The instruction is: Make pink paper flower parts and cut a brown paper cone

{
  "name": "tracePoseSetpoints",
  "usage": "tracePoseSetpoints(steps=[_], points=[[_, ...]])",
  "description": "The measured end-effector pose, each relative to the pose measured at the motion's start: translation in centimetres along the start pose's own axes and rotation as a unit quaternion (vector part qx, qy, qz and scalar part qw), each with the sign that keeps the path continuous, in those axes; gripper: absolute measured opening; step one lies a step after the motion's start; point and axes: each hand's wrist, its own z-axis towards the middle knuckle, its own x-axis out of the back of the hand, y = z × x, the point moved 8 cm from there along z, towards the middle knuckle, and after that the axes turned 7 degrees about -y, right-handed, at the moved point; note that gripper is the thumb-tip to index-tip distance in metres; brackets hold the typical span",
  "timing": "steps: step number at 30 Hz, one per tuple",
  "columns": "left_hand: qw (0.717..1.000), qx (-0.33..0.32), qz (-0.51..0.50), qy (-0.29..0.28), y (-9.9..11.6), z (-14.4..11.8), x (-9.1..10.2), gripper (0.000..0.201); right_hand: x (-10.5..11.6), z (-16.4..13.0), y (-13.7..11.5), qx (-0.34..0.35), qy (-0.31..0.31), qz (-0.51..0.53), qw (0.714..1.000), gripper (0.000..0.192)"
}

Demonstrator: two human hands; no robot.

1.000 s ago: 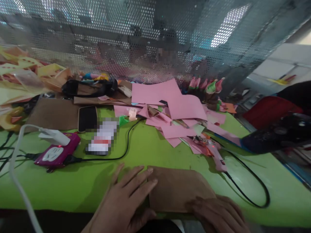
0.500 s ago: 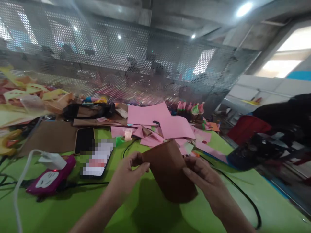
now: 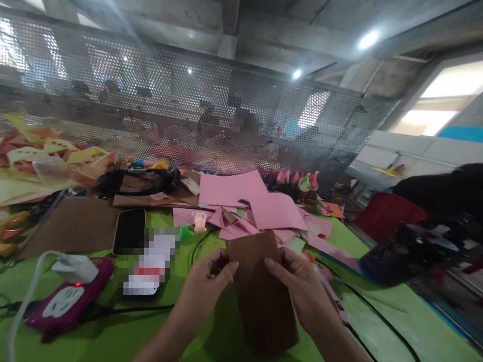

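A brown sheet of craft paper (image 3: 260,296) hangs between my two hands above the green table (image 3: 188,332). At its upper left edge my left hand (image 3: 207,281) pinches it between thumb and fingers. My right hand (image 3: 294,281) grips the upper right side, its thumb lying on the paper's front face. The paper stands tilted, with its lower end toward me. Whether it is one layer or folded over, I cannot tell. Just behind it lie pink paper sheets (image 3: 277,210) and pink scraps.
A purple power strip (image 3: 71,296) with a white charger (image 3: 75,269) sits at the left. Two phones, one dark (image 3: 129,231) and one lit (image 3: 151,269), lie nearby. Black cables (image 3: 381,306) run along the right. A metal mesh screen (image 3: 169,100) rises behind the table.
The brown paper has turned more upright and looks narrower and flatter. My right hand has moved left and up along it, closer to my left hand. The camera view has shifted slightly.
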Motion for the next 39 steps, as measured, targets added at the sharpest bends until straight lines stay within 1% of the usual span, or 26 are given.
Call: tracePoseSetpoints(steps=[4, 8, 12, 17, 21, 26, 31, 34, 37, 39], points=[[1.000, 0.017, 0.008, 0.015, -0.5, -0.3, 0.6, 0.021, -1.0, 0.1, 0.0, -0.010, -0.021, -0.009, 1.000, 0.029], [0.999, 0.024, 0.020, 0.027, -0.6, -0.5, 1.1, 0.021, -1.6, 0.6, -1.2, 0.025, -0.042, -0.008, 0.999, 0.030], [0.999, 0.025, 0.011, 0.033, -0.4, -0.8, 1.2, 0.021, -1.2, 1.2, -1.3, 0.028, -0.021, -0.021, 0.999, 0.026], [0.998, 0.041, 0.021, 0.042, -0.6, -1.2, 1.5, 0.023, -0.8, 1.2, -0.8, 0.040, 0.008, -0.020, 0.999, 0.028], [0.997, 0.048, 0.039, 0.045, -0.9, -1.2, 1.6, 0.025, -0.8, 0.9, -0.6, 0.042, 0.011, -0.018, 0.999, 0.028], [0.997, 0.052, 0.038, 0.046, -1.3, -1.3, 1.6, 0.026, -0.7, 0.8, -0.4, 0.046, 0.026, -0.025, 0.998, 0.033], [0.997, 0.048, 0.049, 0.031, -1.7, -1.3, 1.5, 0.028, -0.5, 0.9, -0.7, 0.057, 0.025, -0.066, 0.996, 0.034], [0.993, 0.028, 0.108, 0.030, -0.8, -1.1, 1.8, 0.030, -0.4, 0.7, -1.4, 0.068, 0.025, -0.112, 0.991, 0.034], [0.978, -0.011, 0.205, 0.042, 1.4, -0.7, 1.7, 0.033, -0.4, 0.3, -2.4, 0.083, 0.028, -0.176, 0.981, 0.035], [0.962, -0.044, 0.267, 0.026, 3.2, -0.4, 0.9, 0.028, -0.8, 0.0, -2.9, 0.089, 0.023, -0.217, 0.972, 0.034]])
